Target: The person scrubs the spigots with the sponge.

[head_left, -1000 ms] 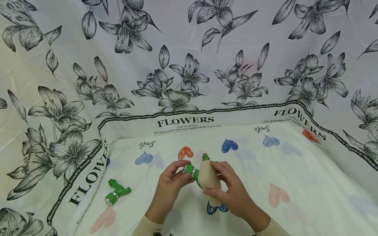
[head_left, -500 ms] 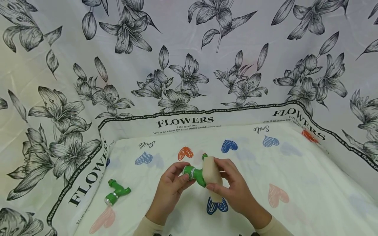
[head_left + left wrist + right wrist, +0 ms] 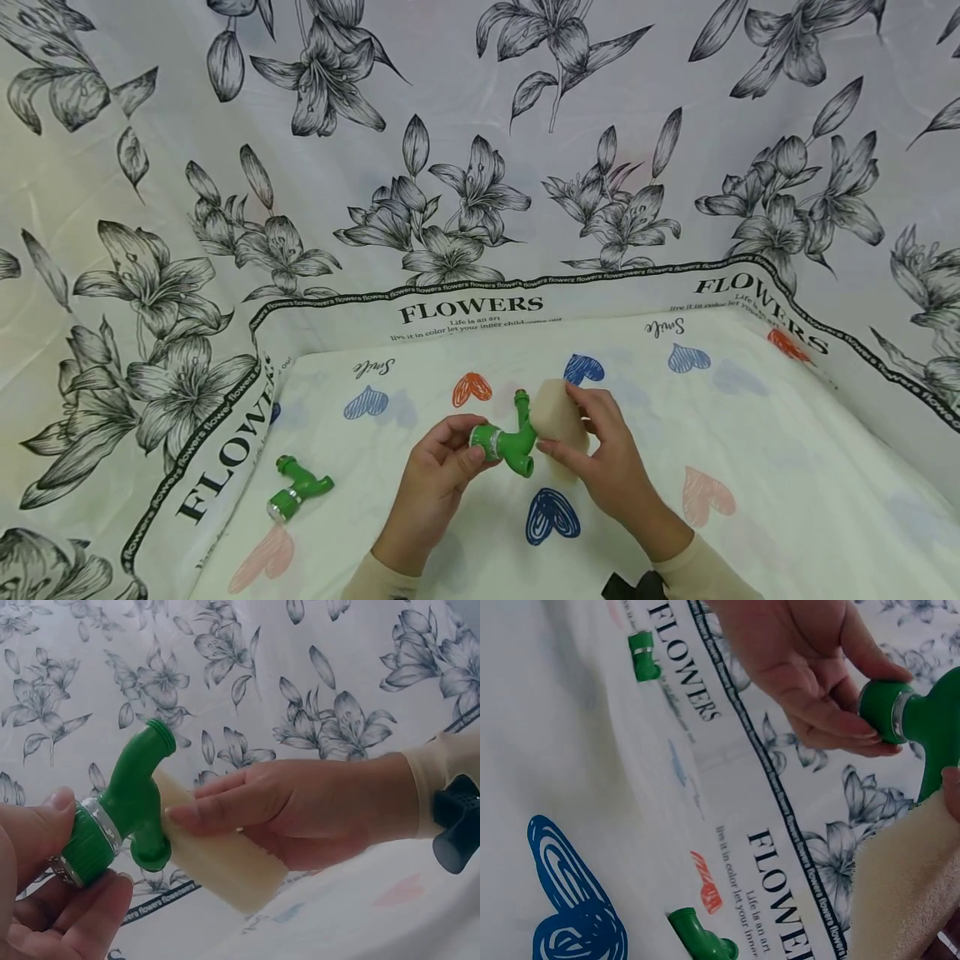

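My left hand (image 3: 442, 467) pinches the round knob end of a green plastic faucet (image 3: 517, 442) with a silver band, holding it up over the cloth. Its threaded end points away and its spout downward. In my right hand (image 3: 607, 450) is a cream sponge (image 3: 557, 414), gripped between thumb and fingers at the faucet's right side. The left wrist view has the sponge (image 3: 225, 870) right behind the faucet body (image 3: 135, 787), overlapping it. In the right wrist view, the left fingers curl about the knob (image 3: 885, 712), and the sponge (image 3: 900, 877) fills the lower right.
Another green faucet (image 3: 296, 490) lies on the heart-printed white cloth (image 3: 637, 542) at the left. A further green pipe-like piece (image 3: 701, 935) shows at the bottom of the right wrist view. Flower-printed fabric (image 3: 450, 150) rises behind and at both sides.
The right hand has shifted the sponge rightward and slightly away, uncovering the faucet's body and spout. The left hand keeps hold of the knob, nearly in place.
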A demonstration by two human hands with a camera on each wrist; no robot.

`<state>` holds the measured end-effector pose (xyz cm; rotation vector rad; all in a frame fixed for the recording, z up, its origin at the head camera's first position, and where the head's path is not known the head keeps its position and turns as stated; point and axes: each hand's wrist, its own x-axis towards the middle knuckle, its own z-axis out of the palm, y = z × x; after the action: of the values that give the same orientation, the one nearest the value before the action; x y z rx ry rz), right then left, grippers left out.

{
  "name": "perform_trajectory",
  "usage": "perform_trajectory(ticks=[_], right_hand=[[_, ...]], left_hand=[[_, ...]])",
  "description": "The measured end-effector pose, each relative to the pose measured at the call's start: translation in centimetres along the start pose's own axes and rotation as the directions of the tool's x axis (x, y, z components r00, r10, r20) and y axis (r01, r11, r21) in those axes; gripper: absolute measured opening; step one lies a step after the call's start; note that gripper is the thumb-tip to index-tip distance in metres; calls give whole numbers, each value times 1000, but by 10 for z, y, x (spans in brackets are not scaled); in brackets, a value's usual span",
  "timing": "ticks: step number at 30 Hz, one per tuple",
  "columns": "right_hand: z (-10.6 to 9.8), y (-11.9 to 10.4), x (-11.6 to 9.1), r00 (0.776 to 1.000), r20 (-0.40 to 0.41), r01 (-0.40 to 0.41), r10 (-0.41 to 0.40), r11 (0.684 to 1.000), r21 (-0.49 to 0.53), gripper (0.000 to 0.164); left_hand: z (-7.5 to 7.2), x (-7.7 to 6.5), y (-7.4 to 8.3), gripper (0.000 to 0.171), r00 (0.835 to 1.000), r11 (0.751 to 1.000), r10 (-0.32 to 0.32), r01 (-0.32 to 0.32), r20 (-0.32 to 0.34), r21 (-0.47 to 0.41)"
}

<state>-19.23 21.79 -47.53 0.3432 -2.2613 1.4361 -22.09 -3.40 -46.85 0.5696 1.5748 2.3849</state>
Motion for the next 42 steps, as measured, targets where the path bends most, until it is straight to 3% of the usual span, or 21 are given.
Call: perform_trajectory(ticks=[6, 14, 24, 36, 42], right_hand=[[-1, 1, 1, 999, 21, -35, 34, 998, 54, 78], [2, 0, -1, 997, 68, -49, 43, 994, 93, 81], [10, -5, -3, 992, 120, 12, -42, 971, 238, 74], [6, -11, -4, 990, 137, -16, -27, 954, 301, 69], [6, -15, -4, 980, 193, -30, -45, 929, 368, 68]], left_hand=[[1, -1, 1, 37, 999, 999, -35, 35, -18, -28], [0, 0, -1, 37, 1000, 999, -12, 11, -19, -52], [3, 1, -4, 41, 989, 997, -32, 21, -146, -71], [3, 0, -4, 38, 990, 997, -28, 18, -139, -74], [0, 1, -7, 42, 989, 999, -22, 17, -144, -37]])
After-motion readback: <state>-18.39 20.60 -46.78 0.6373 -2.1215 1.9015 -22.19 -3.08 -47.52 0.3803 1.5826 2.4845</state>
